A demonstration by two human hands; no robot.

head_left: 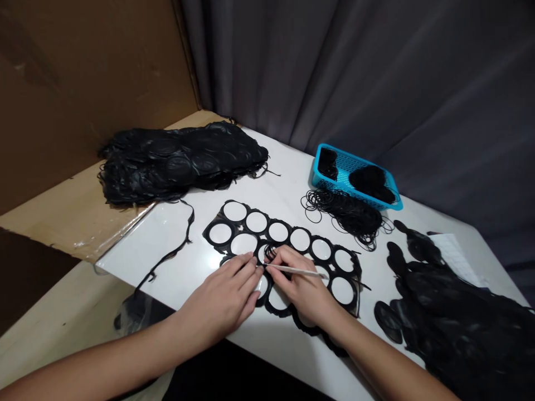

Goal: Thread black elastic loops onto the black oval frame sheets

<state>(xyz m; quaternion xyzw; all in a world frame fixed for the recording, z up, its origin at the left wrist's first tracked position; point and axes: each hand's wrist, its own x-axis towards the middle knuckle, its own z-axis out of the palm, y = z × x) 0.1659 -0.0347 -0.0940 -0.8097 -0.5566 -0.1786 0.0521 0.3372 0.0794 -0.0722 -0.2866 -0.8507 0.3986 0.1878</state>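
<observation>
A flat black rubber sheet with rows of round holes lies on the white table. My left hand rests on its near left part, fingers stretched flat and holding nothing. My right hand is closed around a slim, light-coloured stick-like tool, its tip against the sheet close to my left fingertips. Several thin black rings sit at my right fingers; whether these are gripped too, I cannot tell. My hands and wrists hide part of the sheet's near rows.
A thick stack of black sheets lies at the back left. A blue basket holds black pieces, with a heap of thin black rings before it. Black discs pile at the right beside white paper. A black strip hangs near the left edge.
</observation>
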